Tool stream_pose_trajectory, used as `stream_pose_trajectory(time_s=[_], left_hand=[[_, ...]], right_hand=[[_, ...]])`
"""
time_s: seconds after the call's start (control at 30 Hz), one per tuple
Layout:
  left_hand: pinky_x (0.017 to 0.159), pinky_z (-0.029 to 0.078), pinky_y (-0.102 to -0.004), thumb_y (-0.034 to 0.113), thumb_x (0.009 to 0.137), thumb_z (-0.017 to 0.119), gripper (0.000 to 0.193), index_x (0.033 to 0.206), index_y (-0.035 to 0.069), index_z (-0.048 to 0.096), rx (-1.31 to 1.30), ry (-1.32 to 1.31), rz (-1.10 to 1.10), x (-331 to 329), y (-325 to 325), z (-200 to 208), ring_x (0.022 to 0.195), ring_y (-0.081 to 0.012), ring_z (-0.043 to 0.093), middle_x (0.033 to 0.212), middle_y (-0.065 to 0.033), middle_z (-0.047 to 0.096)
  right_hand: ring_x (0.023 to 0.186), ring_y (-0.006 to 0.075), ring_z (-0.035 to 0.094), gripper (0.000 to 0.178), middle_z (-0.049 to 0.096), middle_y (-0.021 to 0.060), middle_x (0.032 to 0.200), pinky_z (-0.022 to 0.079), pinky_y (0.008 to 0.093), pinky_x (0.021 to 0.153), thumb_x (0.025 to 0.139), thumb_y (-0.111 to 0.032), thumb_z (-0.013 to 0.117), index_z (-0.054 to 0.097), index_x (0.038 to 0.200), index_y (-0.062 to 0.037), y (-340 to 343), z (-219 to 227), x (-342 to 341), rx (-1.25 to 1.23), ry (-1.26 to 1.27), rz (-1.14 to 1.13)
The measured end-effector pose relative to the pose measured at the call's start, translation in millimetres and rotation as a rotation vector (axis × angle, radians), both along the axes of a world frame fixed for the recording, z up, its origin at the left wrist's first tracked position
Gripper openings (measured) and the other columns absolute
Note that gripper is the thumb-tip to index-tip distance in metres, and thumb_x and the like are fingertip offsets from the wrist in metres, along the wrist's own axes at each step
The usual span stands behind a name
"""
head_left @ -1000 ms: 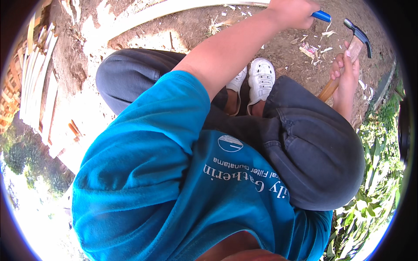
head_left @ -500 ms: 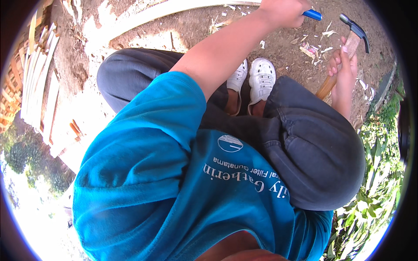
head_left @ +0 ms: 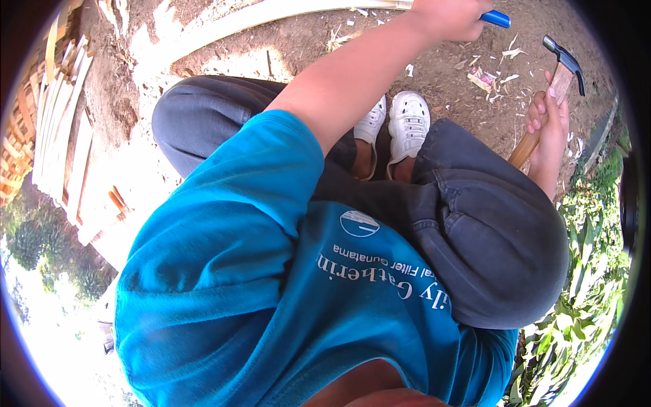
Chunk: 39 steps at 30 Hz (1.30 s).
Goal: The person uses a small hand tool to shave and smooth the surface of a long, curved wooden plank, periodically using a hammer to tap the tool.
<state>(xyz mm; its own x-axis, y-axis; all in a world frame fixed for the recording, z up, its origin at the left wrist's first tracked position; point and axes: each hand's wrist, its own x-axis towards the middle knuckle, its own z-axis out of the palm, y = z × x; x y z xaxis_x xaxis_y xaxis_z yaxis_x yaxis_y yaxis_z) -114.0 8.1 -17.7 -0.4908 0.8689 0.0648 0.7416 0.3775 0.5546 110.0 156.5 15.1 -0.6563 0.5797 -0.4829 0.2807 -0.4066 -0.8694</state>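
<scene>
My left hand (head_left: pixel 453 17) is closed around a blue handle (head_left: pixel 496 18) at the top edge of the head view. Only the handle's rounded end shows, so I cannot tell what tool it belongs to. To the right, my right hand (head_left: pixel 548 122) grips a claw hammer (head_left: pixel 562 78) by its wooden shaft, close below the dark metal head. The hammer is tilted, head up and away from me. A gap of bare ground separates the two tools, and the hammer's shaft runs down beside my right knee (head_left: pixel 495 224).
A long pale curved strip (head_left: pixel 271 17) lies across the dirt ahead. Wood chips (head_left: pixel 512 52) and a scrap of wrapper (head_left: pixel 481 78) are scattered on the ground. At the left are pale wooden slats (head_left: pixel 57 129) and woven work (head_left: pixel 15 159). Leafy plants (head_left: pixel 583 285) border the right.
The hammer and my right hand have shifted a little right and nearer to me. My left hand with the blue handle has slid slightly to the right.
</scene>
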Motion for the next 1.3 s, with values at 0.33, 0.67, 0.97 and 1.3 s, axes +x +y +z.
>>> stream_pose_trajectory(time_s=[0.33,0.67,0.97,1.3], left_hand=[[0.073,0.057,-0.0549,0.015,0.082,0.063,0.012,0.092,0.008,0.067,0.153,-0.041,0.058,-2.0,11.5,2.1,0.080,-0.0425,0.071,0.085,-0.0204,0.072],[0.073,0.057,-0.0540,0.014,0.081,0.064,0.012,0.091,0.008,0.065,0.184,-0.047,0.052,-4.1,19.8,4.6,0.080,-0.0421,0.071,0.086,-0.0199,0.072],[0.071,0.057,-0.0535,0.013,0.080,0.063,0.012,0.091,0.009,0.064,0.257,-0.033,0.048,-1.8,19.1,-3.8,0.080,-0.0418,0.070,0.085,-0.0197,0.071],[0.072,0.057,-0.0541,0.015,0.081,0.063,0.011,0.090,0.009,0.068,0.162,-0.028,0.052,-2.1,22.2,-6.2,0.079,-0.0413,0.071,0.084,-0.0200,0.072]], right_hand=[[0.057,0.0057,0.038,0.040,0.044,-0.0008,0.078,0.033,0.0221,0.049,0.110,-0.021,0.052,0.049,0.144,0.0002,17.3,23.1,-4.7,0.043,0.185,-0.075],[0.056,0.0049,0.039,0.042,0.044,-0.0020,0.078,0.034,0.0207,0.050,0.110,-0.022,0.052,0.047,0.145,-0.0003,14.9,22.8,-11.7,0.063,0.230,-0.034],[0.057,0.0034,0.040,0.043,0.045,-0.0036,0.079,0.035,0.0209,0.050,0.108,-0.025,0.057,0.048,0.144,-0.0040,-9.8,11.5,-23.2,0.082,0.020,0.027],[0.056,0.0031,0.040,0.044,0.044,-0.0049,0.077,0.034,0.0215,0.049,0.107,-0.026,0.058,0.048,0.145,-0.0045,-8.3,8.9,-26.2,0.108,-0.054,0.099]])
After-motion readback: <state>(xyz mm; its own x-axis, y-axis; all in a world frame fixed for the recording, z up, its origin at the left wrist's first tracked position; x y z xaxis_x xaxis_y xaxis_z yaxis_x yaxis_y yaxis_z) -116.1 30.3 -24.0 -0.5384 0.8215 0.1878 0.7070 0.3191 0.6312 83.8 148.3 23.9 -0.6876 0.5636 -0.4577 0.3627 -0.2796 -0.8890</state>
